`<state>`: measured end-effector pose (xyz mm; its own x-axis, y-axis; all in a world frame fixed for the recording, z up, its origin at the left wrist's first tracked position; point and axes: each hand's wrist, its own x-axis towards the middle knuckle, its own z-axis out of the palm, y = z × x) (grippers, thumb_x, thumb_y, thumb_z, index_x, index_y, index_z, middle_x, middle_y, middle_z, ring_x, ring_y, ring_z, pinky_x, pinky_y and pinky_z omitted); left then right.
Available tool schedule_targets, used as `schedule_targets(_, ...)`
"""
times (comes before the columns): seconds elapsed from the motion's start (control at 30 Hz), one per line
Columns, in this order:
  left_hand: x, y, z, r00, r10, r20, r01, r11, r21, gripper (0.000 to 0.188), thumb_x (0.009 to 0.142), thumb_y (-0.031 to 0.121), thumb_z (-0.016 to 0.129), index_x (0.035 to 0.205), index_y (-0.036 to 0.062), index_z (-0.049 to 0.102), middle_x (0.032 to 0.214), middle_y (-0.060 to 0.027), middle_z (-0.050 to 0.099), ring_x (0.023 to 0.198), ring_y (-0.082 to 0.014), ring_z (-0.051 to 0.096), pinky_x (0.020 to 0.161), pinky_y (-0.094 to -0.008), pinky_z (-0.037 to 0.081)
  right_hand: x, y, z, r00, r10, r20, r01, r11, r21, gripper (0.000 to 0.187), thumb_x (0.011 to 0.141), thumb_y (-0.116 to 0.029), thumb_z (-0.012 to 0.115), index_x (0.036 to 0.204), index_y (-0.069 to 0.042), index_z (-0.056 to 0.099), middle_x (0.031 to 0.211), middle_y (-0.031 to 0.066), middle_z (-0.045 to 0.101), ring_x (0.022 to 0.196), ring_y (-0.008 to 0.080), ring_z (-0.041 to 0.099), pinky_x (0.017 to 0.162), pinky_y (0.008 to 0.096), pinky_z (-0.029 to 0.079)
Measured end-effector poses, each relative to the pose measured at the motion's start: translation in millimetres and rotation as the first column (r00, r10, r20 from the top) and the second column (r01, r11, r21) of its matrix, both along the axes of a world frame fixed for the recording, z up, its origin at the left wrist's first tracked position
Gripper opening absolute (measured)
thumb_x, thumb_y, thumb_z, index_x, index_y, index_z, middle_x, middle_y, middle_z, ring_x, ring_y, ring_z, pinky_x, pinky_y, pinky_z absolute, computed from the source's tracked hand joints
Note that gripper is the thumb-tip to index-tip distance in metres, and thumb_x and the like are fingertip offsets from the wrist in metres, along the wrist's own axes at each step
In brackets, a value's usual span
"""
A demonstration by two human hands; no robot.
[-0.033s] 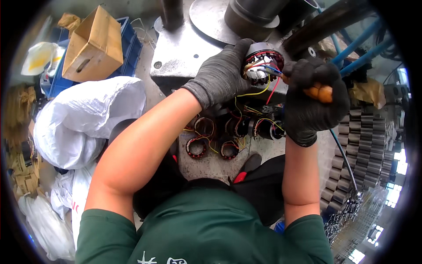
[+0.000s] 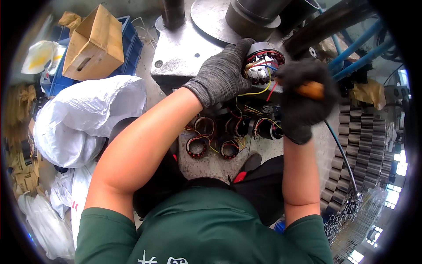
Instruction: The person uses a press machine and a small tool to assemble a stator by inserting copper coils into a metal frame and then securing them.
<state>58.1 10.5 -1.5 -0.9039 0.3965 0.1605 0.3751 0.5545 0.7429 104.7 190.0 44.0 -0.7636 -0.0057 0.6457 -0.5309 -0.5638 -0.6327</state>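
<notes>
My gloved left hand (image 2: 223, 75) is closed around the side of a motor stator (image 2: 265, 55). The stator has a grey metal rim, a ring of dark red windings inside and loose yellow, blue and red wires. My gloved right hand (image 2: 307, 99), smeared by motion, is wrapped round a tool with an orange-brown handle (image 2: 311, 90). It is just right of the stator, near the wire ends; the tool's tip cannot be made out. Below, several more stators (image 2: 196, 147) with coloured wires lie on the floor between my legs.
Beyond my hands stands a metal machine base (image 2: 176, 57) with a round plate and dark columns. At left are a cardboard box (image 2: 94, 48) on blue crates and a white sack (image 2: 88, 116). Stacked metal cylinders (image 2: 365, 149) and blue pipes (image 2: 358, 50) are at right.
My right hand has shifted slightly left and down with the tool and is more blurred. The stator and my left hand have barely moved.
</notes>
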Motion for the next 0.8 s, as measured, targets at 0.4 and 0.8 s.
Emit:
schedule_targets(0.4,5,-3,4,1.000,-0.019,0.007,0.018,0.999,0.036,0.111,0.070,0.053,0.092,0.154,0.0038,0.040,0.134,-0.0241,0.065,0.121,-0.0361,0.067,0.105,-0.0431,0.054,-1,-1,-22,0.929,-0.292,0.229,0.220,0.931,0.292,0.043,0.099,-0.046,0.051,0.102,-0.005,0.065,0.079,0.0090,0.057,0.071,0.0221,0.058,0.075,0.0419,0.052)
schedule_targets(0.8,24,8,3,0.985,-0.029,-0.168,0.003,0.989,-0.148,0.096,0.078,0.042,0.087,0.154,0.0098,0.038,0.116,-0.0219,0.061,0.104,-0.0389,0.069,0.092,-0.0489,0.057,31,32,5,0.709,-0.482,0.514,0.010,0.736,0.676,0.033,0.096,-0.036,0.072,0.110,-0.006,0.067,0.084,0.0044,0.067,0.069,0.0116,0.064,0.057,0.0256,0.050)
